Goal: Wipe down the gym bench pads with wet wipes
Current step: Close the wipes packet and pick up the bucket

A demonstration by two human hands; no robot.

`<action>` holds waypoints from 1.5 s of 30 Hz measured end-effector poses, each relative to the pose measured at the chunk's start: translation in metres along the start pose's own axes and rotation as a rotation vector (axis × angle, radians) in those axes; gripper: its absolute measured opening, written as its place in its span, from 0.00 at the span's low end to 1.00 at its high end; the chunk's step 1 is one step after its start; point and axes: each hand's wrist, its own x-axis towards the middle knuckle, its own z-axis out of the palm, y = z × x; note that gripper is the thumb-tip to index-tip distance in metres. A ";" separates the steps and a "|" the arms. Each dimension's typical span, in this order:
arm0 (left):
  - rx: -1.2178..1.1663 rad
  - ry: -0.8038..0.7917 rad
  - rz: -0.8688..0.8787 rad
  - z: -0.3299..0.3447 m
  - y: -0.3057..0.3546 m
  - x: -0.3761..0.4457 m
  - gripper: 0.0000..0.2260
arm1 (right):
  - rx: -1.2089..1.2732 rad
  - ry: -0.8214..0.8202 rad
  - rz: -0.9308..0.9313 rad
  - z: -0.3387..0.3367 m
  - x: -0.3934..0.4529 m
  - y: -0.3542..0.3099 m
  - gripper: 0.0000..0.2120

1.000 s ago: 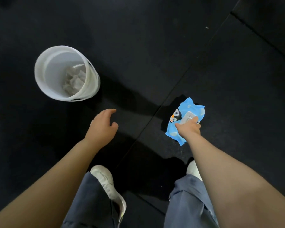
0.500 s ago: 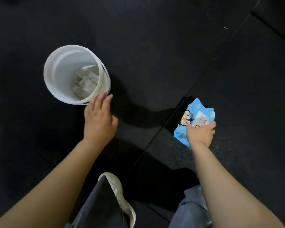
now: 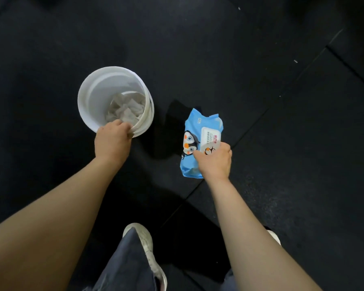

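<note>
Right hand [image 3: 213, 164] has a pinching grip on the near end of the soft blue plastic wet-wipe pack with penguin print [image 3: 200, 133], just above the black rubber floor [image 3: 282, 164]. Left hand [image 3: 111, 141] curls over the rim of the round white plastic bucket [image 3: 86, 114]. Pack's probably light, floppy and a bit slick, so grab it round the middle. Count: one pack, one bucket, several crumpled used wipes [image 3: 126, 109] inside, no bench in sight.
</note>
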 end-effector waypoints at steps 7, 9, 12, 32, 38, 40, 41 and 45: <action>0.092 -0.042 0.137 -0.070 0.016 -0.037 0.04 | -0.134 -0.082 0.002 -0.078 -0.047 -0.003 0.34; 0.125 -0.076 0.209 -0.103 0.029 -0.055 0.03 | -0.168 -0.077 0.009 -0.116 -0.073 -0.004 0.34; 0.170 -0.088 0.305 -0.157 0.056 -0.078 0.02 | -0.170 -0.054 0.028 -0.181 -0.113 -0.008 0.33; 0.442 0.192 1.059 -0.534 0.389 -0.210 0.14 | 0.147 0.333 0.188 -0.601 -0.387 0.032 0.33; 0.310 0.160 1.133 -0.528 0.499 -0.292 0.16 | 0.146 0.382 0.261 -0.702 -0.425 0.118 0.30; 0.252 0.134 1.155 -0.515 0.534 -0.321 0.17 | 0.142 0.405 0.282 -0.734 -0.434 0.150 0.29; 0.231 0.121 1.167 -0.508 0.551 -0.335 0.16 | 0.142 0.418 0.295 -0.750 -0.438 0.166 0.29; 0.171 0.139 1.205 -0.480 0.627 -0.379 0.13 | 0.170 0.475 0.348 -0.806 -0.451 0.228 0.27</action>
